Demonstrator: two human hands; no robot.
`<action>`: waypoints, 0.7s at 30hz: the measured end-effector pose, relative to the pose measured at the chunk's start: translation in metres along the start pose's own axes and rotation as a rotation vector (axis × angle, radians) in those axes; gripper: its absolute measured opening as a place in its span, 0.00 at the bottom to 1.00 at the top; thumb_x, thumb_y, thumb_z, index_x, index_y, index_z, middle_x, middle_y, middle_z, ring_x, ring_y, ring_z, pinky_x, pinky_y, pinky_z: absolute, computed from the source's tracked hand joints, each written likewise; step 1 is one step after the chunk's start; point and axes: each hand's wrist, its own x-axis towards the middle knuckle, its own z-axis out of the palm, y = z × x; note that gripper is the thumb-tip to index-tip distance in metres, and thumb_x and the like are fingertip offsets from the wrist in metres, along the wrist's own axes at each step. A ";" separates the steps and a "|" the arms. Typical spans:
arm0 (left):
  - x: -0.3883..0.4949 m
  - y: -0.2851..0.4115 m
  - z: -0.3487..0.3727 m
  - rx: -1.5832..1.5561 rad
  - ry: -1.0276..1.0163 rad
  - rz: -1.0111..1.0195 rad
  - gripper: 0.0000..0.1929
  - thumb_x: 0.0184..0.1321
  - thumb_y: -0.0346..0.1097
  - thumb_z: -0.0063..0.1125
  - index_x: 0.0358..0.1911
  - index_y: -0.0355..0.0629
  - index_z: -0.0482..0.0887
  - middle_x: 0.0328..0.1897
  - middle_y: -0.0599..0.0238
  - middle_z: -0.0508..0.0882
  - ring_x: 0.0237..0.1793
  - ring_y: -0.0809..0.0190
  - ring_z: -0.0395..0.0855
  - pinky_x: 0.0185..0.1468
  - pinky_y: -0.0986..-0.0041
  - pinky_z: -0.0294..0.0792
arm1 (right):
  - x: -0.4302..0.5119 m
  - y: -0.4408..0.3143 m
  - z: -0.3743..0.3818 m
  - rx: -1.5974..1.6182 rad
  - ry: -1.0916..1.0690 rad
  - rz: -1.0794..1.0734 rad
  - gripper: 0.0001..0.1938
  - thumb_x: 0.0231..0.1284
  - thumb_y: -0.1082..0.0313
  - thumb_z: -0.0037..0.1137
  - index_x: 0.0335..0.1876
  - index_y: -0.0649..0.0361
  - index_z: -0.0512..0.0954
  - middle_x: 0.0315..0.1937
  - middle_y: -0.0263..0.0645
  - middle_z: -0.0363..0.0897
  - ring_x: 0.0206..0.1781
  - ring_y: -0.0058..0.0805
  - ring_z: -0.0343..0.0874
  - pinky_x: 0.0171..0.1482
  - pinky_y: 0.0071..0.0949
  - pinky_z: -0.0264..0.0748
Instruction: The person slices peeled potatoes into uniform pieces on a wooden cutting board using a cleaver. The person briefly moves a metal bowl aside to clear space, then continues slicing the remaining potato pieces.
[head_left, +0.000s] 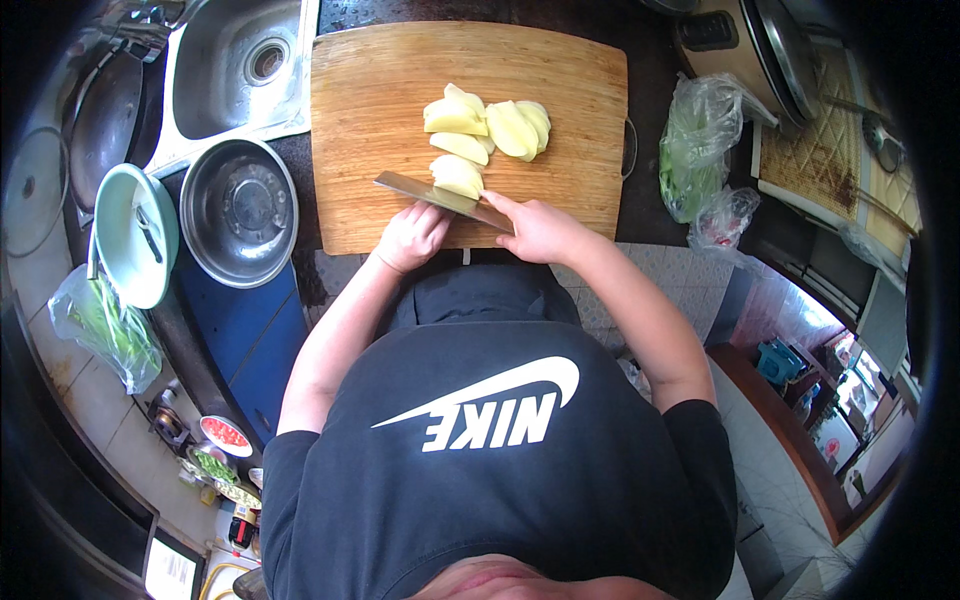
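My right hand (544, 229) grips a kitchen knife (435, 196) with a broad blade at its right end, index finger stretched along toward the slices. The blade slants across the near part of a wooden cutting board (375, 97). Curled close against the near side of the blade is my left hand (412, 236); whether its fingers hold anything is hidden. Just beyond the blade lies a fanned stack of pale yellow slices (456, 174), apparently peeled potato. Farther up the board are more cut pieces (454, 112) and another overlapping group (517, 129).
A steel basin (240, 214) and a pale green bowl (135, 232) with a utensil inside stand left, near a sink (225, 82). Bagged green vegetables (694, 150) lie right of the board; another bag (109, 326) is far left. Dishes of chopped red food (225, 435) and greens (214, 463) stand lower left.
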 end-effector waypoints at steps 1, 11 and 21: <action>0.001 0.000 0.000 -0.001 -0.001 -0.001 0.11 0.45 0.30 0.54 0.34 0.38 0.81 0.33 0.62 0.78 0.31 0.60 0.78 0.31 0.73 0.72 | 0.000 0.001 0.002 -0.022 0.041 -0.002 0.24 0.58 0.63 0.52 0.61 0.51 0.62 0.30 0.52 0.79 0.37 0.48 0.80 0.40 0.44 0.75; -0.009 -0.002 0.006 0.006 0.027 0.029 0.14 0.39 0.30 0.55 0.33 0.36 0.82 0.37 0.57 0.79 0.36 0.54 0.78 0.40 0.65 0.73 | -0.028 0.008 0.035 -0.287 0.395 -0.199 0.05 0.56 0.70 0.47 0.36 0.57 0.67 0.18 0.46 0.76 0.24 0.44 0.79 0.25 0.41 0.74; -0.021 -0.004 0.021 0.022 0.061 0.034 0.15 0.34 0.29 0.55 0.31 0.35 0.83 0.40 0.54 0.79 0.42 0.48 0.77 0.48 0.54 0.70 | -0.035 0.004 0.039 -0.282 0.433 -0.202 0.04 0.57 0.71 0.46 0.36 0.58 0.66 0.16 0.45 0.75 0.23 0.43 0.79 0.24 0.41 0.74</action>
